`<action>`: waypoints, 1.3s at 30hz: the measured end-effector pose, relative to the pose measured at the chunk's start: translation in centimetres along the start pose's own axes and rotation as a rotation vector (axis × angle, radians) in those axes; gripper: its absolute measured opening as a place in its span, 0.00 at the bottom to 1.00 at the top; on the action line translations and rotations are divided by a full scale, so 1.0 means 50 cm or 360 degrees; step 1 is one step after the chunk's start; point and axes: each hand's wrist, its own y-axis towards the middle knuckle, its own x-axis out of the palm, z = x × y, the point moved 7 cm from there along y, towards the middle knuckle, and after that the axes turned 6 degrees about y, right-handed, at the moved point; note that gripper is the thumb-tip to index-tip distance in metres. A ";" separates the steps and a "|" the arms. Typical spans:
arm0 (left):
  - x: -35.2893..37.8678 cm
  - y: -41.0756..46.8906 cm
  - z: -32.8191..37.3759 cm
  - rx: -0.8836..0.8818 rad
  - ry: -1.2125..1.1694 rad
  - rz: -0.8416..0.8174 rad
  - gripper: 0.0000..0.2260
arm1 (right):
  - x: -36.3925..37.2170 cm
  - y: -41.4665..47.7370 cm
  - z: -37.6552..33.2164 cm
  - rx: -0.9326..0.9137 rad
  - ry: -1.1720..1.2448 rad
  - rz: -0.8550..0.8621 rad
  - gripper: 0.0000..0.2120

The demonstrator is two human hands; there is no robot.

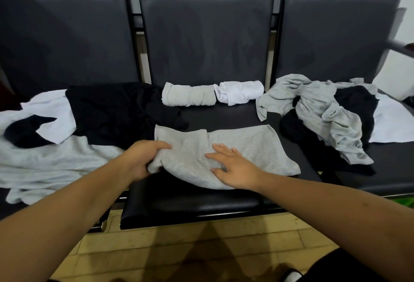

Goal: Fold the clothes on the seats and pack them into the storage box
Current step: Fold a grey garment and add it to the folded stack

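item 1, left seat, left of the left hand: a loose heap. white garment (53, 111) at the far left. black garment (116, 107) beyond the left hand, its right edge reaching onto the middle seat (224, 116). pale grey garment (51, 160) nearest the seat front, just beside the left forearm.

item 2, left hand (143, 159): fingers curled round the left end of the grey garment (253, 145), thumb on top, gripping a bunched fold.

item 3, grey garment: folded into a flat band across the front of the middle seat, under both hands. its near edge hangs slightly over the seat front.

item 4, right hand (235, 169): flat, fingers straight and spread, pressing on the near middle of the grey garment. grips nothing.

item 5, beyond both hands, at the back of the middle seat: rolled grey garment (188, 97), lying crosswise. rolled white garment (240, 92) touches its right end.

item 6, right seat, right of the right hand: crumpled grey garment (331, 122) draped over a dark garment (356, 102). flat white cloth (389, 125) at the far right.

item 7, below both forearms: wooden floor (179, 248).
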 end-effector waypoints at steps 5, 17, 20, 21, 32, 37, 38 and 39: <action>-0.016 -0.034 0.063 0.0230 -0.0083 0.0017 0.05 | 0.018 0.018 -0.044 0.0029 0.0097 -0.0008 0.26; 0.083 -0.089 0.155 0.0670 0.0747 0.0072 0.09 | 0.002 0.070 -0.094 0.0501 0.2372 0.0149 0.28; 0.159 -0.090 0.152 0.0739 0.0924 -0.0107 0.08 | -0.041 0.052 -0.028 0.0603 0.2329 0.0232 0.36; 0.186 -0.089 0.142 0.0699 0.0864 -0.0273 0.07 | -0.052 0.044 -0.011 0.0642 0.2327 0.0250 0.38; 0.078 0.008 0.092 0.0658 0.1068 0.0163 0.05 | -0.085 0.006 0.035 0.0754 0.1339 0.0580 0.08; 0.014 0.051 0.052 0.0387 0.1088 0.0406 0.22 | -0.112 -0.018 0.037 0.0746 0.1233 0.0725 0.11; 0.012 0.058 0.036 0.0282 0.1021 0.0344 0.27 | -0.102 -0.021 0.049 0.0835 0.1157 0.0669 0.10; 0.014 0.062 0.023 0.0211 0.0973 0.0288 0.30 | -0.089 -0.025 0.059 0.0934 0.1067 0.0581 0.08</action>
